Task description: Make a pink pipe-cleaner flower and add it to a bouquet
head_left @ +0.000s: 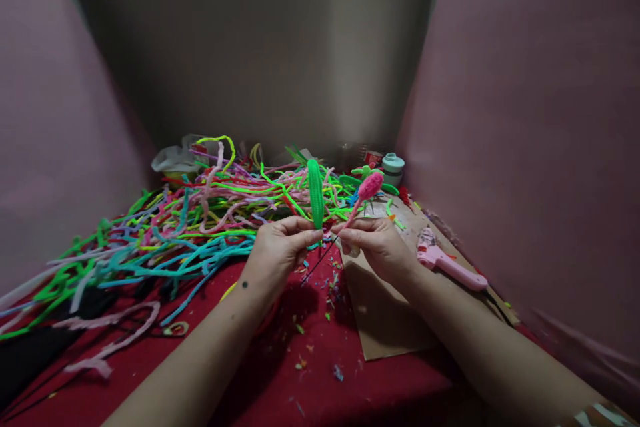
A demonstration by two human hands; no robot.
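Pinched in my left hand is the base of a green leaf-shaped piece, which stands upright above the fingertips. My right hand grips the stem of a pink bud-shaped fuzzy piece, its head tilted up to the right. A thin dark stem slants down to the left between the two hands. Both hands are close together, their fingertips a small gap apart, above the red cloth.
Many coloured pipe cleaners are heaped at the back and left. A pink glue gun lies on the right, near cardboard. A pale jar stands behind. Small fuzzy scraps dot the cloth.
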